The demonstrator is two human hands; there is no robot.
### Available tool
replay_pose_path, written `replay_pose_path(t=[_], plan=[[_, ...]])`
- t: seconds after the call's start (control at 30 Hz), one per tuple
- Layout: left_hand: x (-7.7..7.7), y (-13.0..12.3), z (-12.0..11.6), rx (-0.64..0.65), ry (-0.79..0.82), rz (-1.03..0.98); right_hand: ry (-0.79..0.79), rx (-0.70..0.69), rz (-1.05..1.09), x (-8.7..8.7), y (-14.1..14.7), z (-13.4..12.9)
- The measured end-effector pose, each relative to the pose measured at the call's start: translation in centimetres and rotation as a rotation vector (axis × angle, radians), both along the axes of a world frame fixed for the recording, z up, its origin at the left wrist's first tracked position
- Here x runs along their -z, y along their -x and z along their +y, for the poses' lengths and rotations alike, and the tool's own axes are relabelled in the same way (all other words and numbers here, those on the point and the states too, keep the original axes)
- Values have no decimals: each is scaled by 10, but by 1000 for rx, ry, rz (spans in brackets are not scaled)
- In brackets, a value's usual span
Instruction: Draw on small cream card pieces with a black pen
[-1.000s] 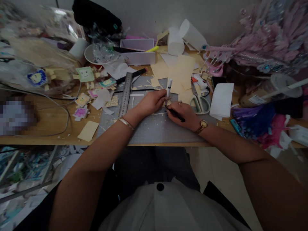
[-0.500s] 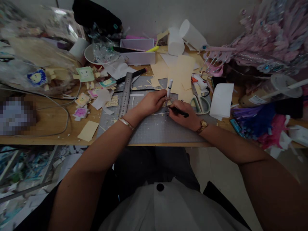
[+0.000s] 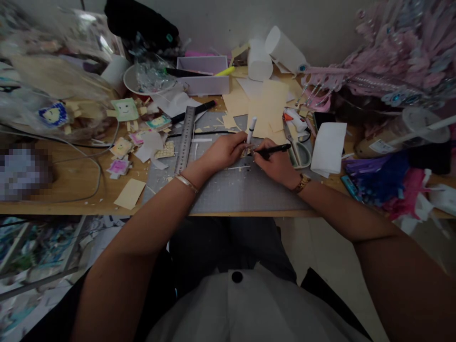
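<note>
Above the grey cutting mat (image 3: pixel 228 192), my left hand (image 3: pixel 226 151) is closed, with a white marker (image 3: pixel 251 129) standing upright at its fingertips. Beside it my right hand (image 3: pixel 276 165) grips a black pen (image 3: pixel 274 149), its tip end close to the left fingers. A small piece seems to sit between the two hands, too small and hidden to name. Left of my left hand a metal ruler (image 3: pixel 185 137) lies on the mat among paper scraps. Scissors (image 3: pixel 301 156) with pale green handles rest just behind my right hand.
Cream paper sheets (image 3: pixel 269 102) spread toward the back, near a lilac box (image 3: pixel 206 85). A glue gun (image 3: pixel 295 119) and folded white paper (image 3: pixel 328 148) lie to the right, with a plastic cup (image 3: pixel 395 135) beyond. Small paper figures (image 3: pixel 125 110) fill the left.
My right hand has shifted slightly right and turned, so the black pen now lies flatter and points more sideways. My left hand and the white marker have stayed in place.
</note>
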State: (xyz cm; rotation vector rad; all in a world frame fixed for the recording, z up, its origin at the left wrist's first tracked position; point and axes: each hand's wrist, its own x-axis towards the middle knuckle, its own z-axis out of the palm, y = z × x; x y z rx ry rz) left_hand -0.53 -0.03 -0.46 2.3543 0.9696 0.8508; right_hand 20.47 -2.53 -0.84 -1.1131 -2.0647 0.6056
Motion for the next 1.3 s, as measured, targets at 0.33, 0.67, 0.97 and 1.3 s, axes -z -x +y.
replay_pose_path(t=[0.33, 0.67, 0.97, 1.3], plan=[[-1, 1, -1, -22, -1, 13, 14, 33, 28, 2, -2, 6], [-1, 1, -1, -20, -9, 11, 25, 17, 14, 5, -3, 9], [0, 1, 0, -15, -14, 2, 43, 11, 46, 2, -2, 8], [1, 2, 1, -31, -26, 36, 213, 63, 270, 10, -3, 33]])
